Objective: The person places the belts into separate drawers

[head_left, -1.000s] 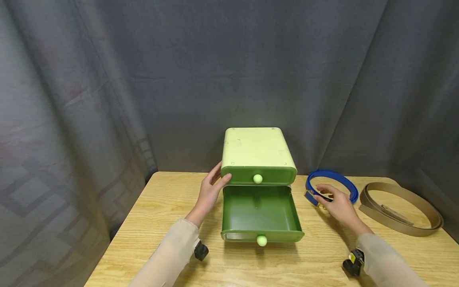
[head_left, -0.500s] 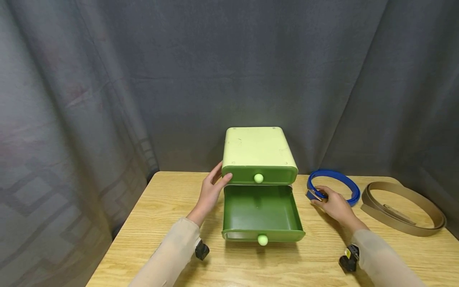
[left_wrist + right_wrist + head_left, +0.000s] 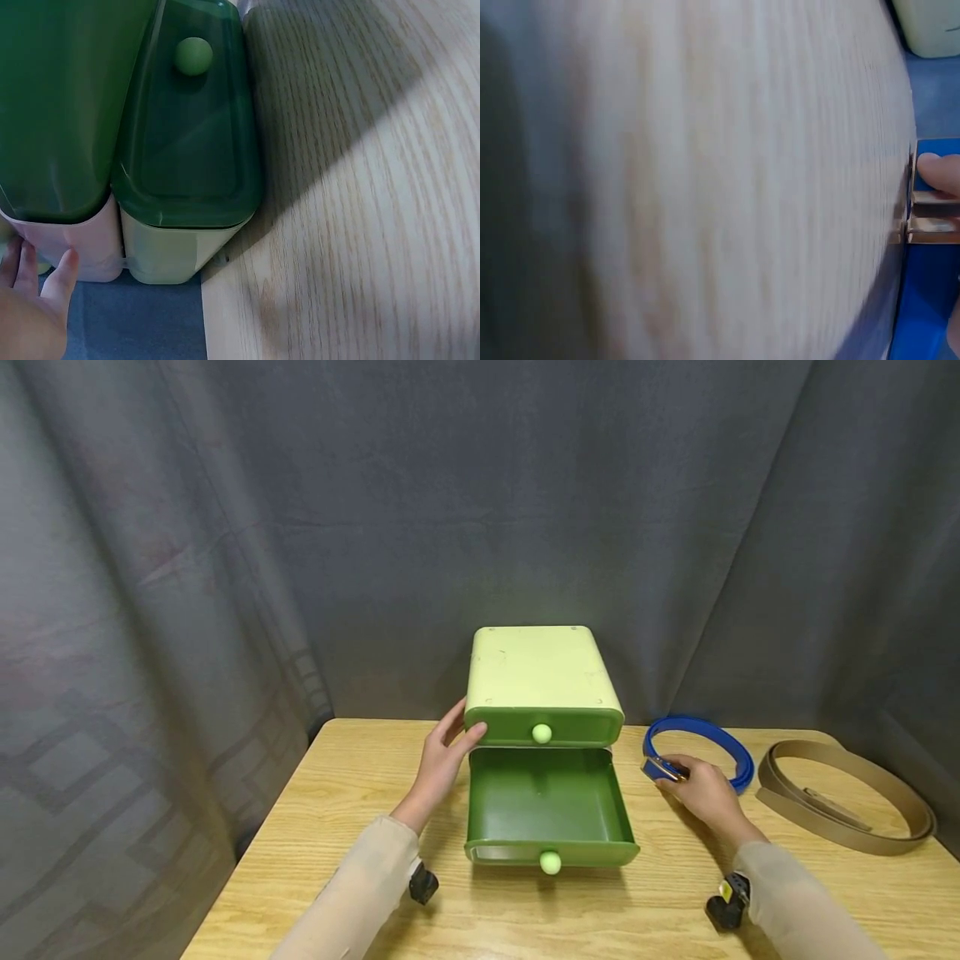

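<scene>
A tiered drawer unit (image 3: pixel 540 668) has a pale green top and a dark green top drawer front with a round knob. Below, a green drawer (image 3: pixel 553 795) is pulled out, with nothing visible inside. My left hand (image 3: pixel 437 764) rests against the unit's left side, thumb on the upper drawer's front corner; in the left wrist view its fingers (image 3: pixel 61 277) touch a pink casing (image 3: pixel 90 236). To the right, my right hand (image 3: pixel 705 793) pinches a coiled blue belt (image 3: pixel 697 725) at its metal buckle (image 3: pixel 934 217). The belt stands on the table.
A coiled tan belt (image 3: pixel 840 833) lies right of the blue one. The wooden table (image 3: pixel 337 793) backs onto a grey curtain (image 3: pixel 390 527). In the left wrist view, another shut drawer (image 3: pixel 191 142) with a knob sits below the pulled-out one.
My right hand has lowered onto the blue belt and now grips its buckle end, where one second ago its fingers were spread above it. The left hand stays on the drawer unit.
</scene>
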A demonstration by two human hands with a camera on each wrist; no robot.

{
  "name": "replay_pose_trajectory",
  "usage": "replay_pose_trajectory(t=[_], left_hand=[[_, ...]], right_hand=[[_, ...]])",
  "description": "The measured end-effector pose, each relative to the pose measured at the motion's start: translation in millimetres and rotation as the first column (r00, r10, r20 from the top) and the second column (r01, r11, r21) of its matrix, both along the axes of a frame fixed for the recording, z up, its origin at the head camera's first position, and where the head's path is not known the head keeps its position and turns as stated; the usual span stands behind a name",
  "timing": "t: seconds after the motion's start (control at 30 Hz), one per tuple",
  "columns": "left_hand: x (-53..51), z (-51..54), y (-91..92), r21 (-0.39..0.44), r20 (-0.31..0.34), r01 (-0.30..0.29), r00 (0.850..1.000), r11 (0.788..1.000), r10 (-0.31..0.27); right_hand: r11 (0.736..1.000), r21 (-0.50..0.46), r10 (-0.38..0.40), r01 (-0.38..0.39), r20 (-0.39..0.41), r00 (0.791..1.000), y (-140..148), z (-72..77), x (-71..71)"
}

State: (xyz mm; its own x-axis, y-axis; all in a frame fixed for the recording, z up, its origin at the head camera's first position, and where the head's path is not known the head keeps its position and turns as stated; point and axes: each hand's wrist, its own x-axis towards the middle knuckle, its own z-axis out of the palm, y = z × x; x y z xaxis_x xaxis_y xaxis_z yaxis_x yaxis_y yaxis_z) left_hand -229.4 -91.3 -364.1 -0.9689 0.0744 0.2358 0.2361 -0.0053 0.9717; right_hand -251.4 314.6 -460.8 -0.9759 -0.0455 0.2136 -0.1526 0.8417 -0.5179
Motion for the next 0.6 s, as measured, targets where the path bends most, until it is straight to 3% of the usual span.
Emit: replay_pose_trajectory(t=[0.13, 0.37, 0.6], left_hand=[[-0.3, -1.0, 1.1, 0.0, -0.004, -0.001, 1.0, 1.0, 0.001], [-18.6, -26.6, 0.0, -0.001, -0.024, -0.015, 1.0, 1.0, 0.015], [-0.6, -0.5, 1.1, -0.012, -0.002, 0.009, 1.0, 1.0, -0.009]], right_hand=[[1.0, 0.019, -0.019, 0.019, -0.013, 1.0, 0.0, 3.3, 5.4], [0.999, 0.018, -0.039, 0.04, -0.06, 0.997, -2.3, 11.4, 17.6], [0.999, -0.027, -0.035, 0.031, -0.166, 0.985, -6.1, 26.6, 35.6]])
